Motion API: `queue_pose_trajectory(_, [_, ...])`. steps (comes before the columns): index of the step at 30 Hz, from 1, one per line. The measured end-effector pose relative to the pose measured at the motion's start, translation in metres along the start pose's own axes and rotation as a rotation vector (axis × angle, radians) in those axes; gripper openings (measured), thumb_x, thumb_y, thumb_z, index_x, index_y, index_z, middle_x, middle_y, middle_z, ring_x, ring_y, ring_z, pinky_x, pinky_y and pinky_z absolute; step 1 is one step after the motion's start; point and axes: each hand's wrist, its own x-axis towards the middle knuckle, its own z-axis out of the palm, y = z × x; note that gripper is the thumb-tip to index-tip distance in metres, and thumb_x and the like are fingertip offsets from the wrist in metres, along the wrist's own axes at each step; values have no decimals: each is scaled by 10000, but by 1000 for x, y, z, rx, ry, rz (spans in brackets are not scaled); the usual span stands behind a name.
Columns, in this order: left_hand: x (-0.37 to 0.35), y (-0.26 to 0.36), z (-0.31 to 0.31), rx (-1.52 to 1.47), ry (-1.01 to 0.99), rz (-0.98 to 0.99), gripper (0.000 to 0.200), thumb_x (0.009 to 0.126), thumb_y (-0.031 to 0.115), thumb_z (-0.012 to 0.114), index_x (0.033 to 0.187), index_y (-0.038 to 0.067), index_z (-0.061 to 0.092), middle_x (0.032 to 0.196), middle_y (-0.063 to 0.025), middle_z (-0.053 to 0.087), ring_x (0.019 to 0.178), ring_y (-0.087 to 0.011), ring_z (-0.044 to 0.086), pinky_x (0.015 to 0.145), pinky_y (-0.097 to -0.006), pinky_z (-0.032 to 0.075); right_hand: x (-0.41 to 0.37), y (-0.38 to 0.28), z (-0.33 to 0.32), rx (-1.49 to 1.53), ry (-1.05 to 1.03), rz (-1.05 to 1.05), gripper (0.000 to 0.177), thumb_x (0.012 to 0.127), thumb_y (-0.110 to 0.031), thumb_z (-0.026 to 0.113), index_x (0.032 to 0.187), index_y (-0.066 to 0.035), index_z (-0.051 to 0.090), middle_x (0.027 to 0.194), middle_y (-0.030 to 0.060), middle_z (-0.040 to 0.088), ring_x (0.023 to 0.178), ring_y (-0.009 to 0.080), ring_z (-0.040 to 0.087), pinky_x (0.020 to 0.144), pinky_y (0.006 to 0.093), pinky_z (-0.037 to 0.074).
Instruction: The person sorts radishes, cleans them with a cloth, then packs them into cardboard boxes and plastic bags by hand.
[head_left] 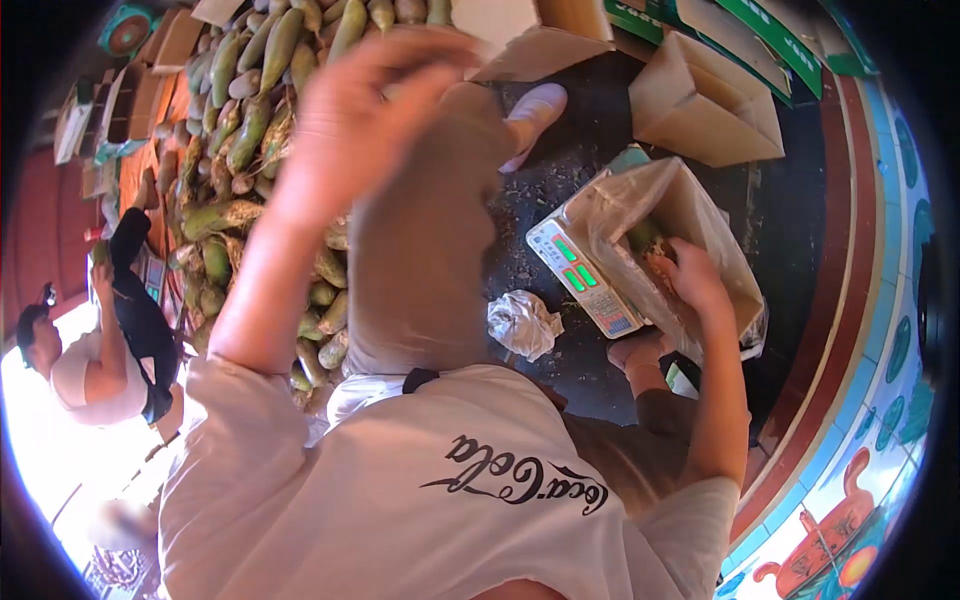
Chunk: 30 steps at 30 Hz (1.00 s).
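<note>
My left hand point(355, 125) is raised over my left knee, beside the heap of green radishes point(250, 140). It is blurred by motion; its thumb stands apart from the bent fingers and nothing shows in it. My right hand point(692, 275) reaches into a plastic-lined cardboard box point(725, 215). Its fingers close round the brownish end of a green radish point(643, 238), with the fingertips partly hidden. The box sits on a digital scale point(580, 275) with lit green displays.
A crumpled white plastic bag point(525, 324) lies between my legs on the dark floor. Open cardboard boxes point(705, 100) stand ahead, with flattened green cartons point(770, 40) behind. Another person point(95, 370) sits at the left. A painted, tiled wall point(890, 400) runs along the right.
</note>
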Motion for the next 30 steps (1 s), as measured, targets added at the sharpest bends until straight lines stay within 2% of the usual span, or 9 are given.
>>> queue_pose_trajectory(2, [-12,-32,-45,-118,174,-97,177,871,66,546,1010,-19,618,980,-74,649,929,-122,596,835,-260,464,-29,-9,-12,190,241,-191,232,824,-167,599,986,-2,577,961,208,611,865,349,600,748,390,467])
queue_pose_trajectory(4, [-40,-81,-69,145,216,-263,169,868,87,559,1007,24,632,975,-50,651,899,-130,593,813,-257,461,-57,-36,-20,199,535,-197,186,837,-118,580,975,6,575,922,189,614,826,336,602,723,370,471])
queue_pose_trajectory(8, [-137,-209,-49,295,-83,-546,210,811,188,605,969,55,644,876,-119,657,810,-204,619,751,-314,472,-91,-71,-1,133,741,-312,125,843,-72,550,942,-2,579,843,157,592,757,317,586,683,361,463])
queue_pose_trajectory(9, [-150,-207,-35,242,-137,-798,224,802,202,613,971,58,642,891,-117,657,828,-219,621,754,-326,476,-98,-75,7,123,715,-307,118,840,-67,548,936,-5,578,832,155,589,745,315,582,674,359,462])
queue_pose_trajectory(14, [-200,-260,28,113,-300,-966,366,785,252,657,1082,51,590,993,-133,637,967,-242,594,865,-346,447,-113,-86,51,300,535,-170,119,833,-82,552,917,0,568,813,157,580,719,316,576,651,354,461])
queue_pose_trajectory(16, [-211,-282,61,160,-299,-930,526,731,311,688,1160,48,532,1081,-169,589,1014,-270,567,888,-355,439,-114,-86,73,399,452,-54,137,829,-99,561,919,4,566,820,168,584,731,329,581,654,361,460])
queue_pose_trajectory(21, [-195,-303,133,469,-414,-1044,946,611,393,779,1347,90,267,1225,-165,449,1166,-334,431,917,-399,430,-107,-78,122,444,352,-107,224,805,-158,605,950,12,597,905,192,616,830,379,589,751,400,459])
queue_pose_trajectory(23, [-182,-302,142,528,-462,-1126,936,600,377,790,1326,88,276,1202,-156,463,1144,-324,452,912,-398,434,-106,-81,127,437,288,-77,274,770,-188,639,950,18,621,973,193,627,936,371,579,849,416,433])
queue_pose_trajectory(30, [-173,-313,141,475,-488,-1186,932,561,356,806,1287,73,295,1179,-155,499,1074,-324,520,896,-383,446,-82,-39,205,413,83,51,359,747,-150,653,1059,15,590,1054,183,612,1012,333,566,903,405,406])
